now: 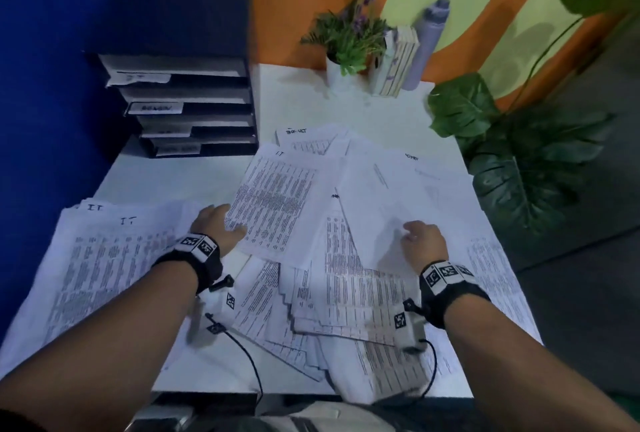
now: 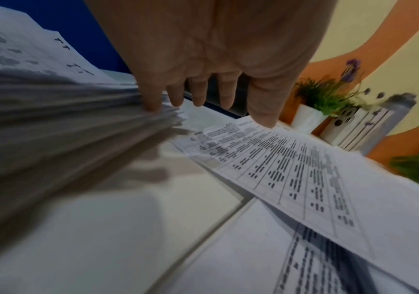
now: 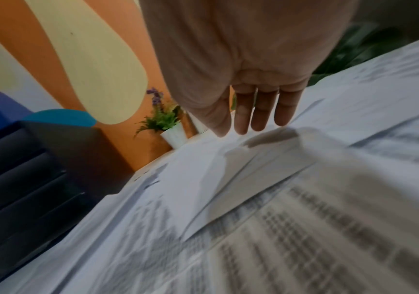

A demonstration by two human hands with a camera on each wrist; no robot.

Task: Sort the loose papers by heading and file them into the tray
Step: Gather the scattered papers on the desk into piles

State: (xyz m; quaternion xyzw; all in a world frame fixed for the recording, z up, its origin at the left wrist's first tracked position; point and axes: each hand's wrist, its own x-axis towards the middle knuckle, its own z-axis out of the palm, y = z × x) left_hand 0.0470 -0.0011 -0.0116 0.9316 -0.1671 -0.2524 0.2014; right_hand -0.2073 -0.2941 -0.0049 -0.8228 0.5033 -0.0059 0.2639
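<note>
Loose printed papers (image 1: pixel 346 286) lie in a heap across the middle of the white table. A sorted stack headed "IT" (image 1: pixel 114 258) sits at the left. My left hand (image 1: pixel 221 223) lies between that stack and a tilted sheet headed "IT" (image 1: pixel 273 203). In the left wrist view its fingers (image 2: pixel 226 93) are straight, the little finger against the IT stack's edge (image 2: pixel 39 119) and the thumb on the printed sheet (image 2: pixel 278 169). My right hand (image 1: pixel 424 239) rests open on a mostly blank sheet (image 1: pixel 381 210), fingers (image 3: pixel 253 111) straight. The black tiered tray (image 1: pixel 194 106) stands at the back left.
A small potted plant (image 1: pixel 349 40), some upright books (image 1: pixel 398 64) and a grey bottle (image 1: pixel 429 40) stand at the table's back edge. Large green leaves (image 1: pixel 519 154) overhang the right side. Bare tabletop (image 1: pixel 311 99) shows between the tray and the pot.
</note>
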